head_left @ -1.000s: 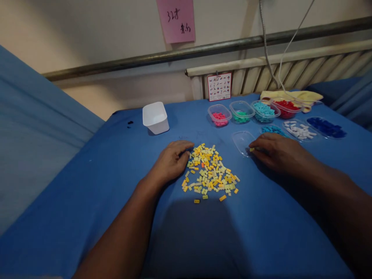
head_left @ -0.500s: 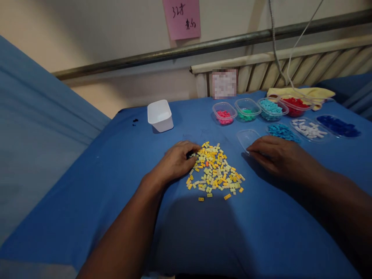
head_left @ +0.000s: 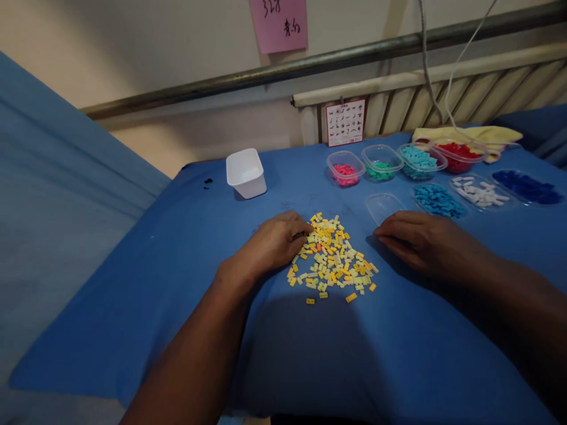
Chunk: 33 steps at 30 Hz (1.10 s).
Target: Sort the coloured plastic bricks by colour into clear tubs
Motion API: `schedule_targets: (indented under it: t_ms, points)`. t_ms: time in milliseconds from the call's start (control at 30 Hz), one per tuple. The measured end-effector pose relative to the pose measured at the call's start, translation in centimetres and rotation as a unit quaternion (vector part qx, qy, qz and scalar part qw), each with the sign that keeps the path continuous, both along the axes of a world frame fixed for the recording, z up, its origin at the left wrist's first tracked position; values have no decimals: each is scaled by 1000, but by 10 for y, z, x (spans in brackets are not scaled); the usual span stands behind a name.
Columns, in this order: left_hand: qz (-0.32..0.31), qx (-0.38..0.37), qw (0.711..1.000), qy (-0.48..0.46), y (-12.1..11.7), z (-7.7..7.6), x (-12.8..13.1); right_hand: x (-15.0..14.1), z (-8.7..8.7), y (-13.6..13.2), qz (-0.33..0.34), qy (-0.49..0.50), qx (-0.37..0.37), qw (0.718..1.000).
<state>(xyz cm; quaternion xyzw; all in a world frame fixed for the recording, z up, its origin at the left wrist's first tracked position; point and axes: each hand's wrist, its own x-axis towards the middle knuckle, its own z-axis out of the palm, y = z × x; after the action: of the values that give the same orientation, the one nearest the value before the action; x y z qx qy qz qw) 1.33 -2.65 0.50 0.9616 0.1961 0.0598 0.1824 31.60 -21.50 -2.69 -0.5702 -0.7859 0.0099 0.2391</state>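
Observation:
Small yellow and pale-yellow building bricks (head_left: 334, 260) lie in a loose pile on the blue cloth (head_left: 186, 330), with one orange brick (head_left: 318, 247) among them. My left hand (head_left: 281, 239) rests at the pile's upper left edge. Its fingers are curled toward the thumb, close against some bricks; what lies between them is mostly hidden. To the right of the pile, my right hand (head_left: 411, 239) has its fingertips pressed together, and anything inside is hidden. Just behind those fingertips lies a shallow clear plastic tray (head_left: 381, 203), partly covered by the hand.
A white tub (head_left: 246, 177) stands at the back left. Clear containers of pink bricks (head_left: 345, 172), green bricks (head_left: 380, 170), light-blue (head_left: 417, 160) and red bricks (head_left: 460, 156) line the back right. Trays nearer hold blue (head_left: 438, 200), white (head_left: 481, 192) and dark-blue bricks (head_left: 527, 186).
The view has shifted slightly, moving the whole scene. My left fingers have moved a little farther into the pile's edge. My right hand stays pinched near the clear tray.

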Motion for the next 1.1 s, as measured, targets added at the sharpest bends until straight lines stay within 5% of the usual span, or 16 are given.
schedule_targets:
  t_ms: [733, 1100]
  points:
    - [22, -37, 999, 27, -5, 8, 6, -10, 2, -3, 21, 11, -24, 999]
    - [60, 6, 996, 63, -4, 7, 11, -18, 4, -3, 29, 39, -8, 999]
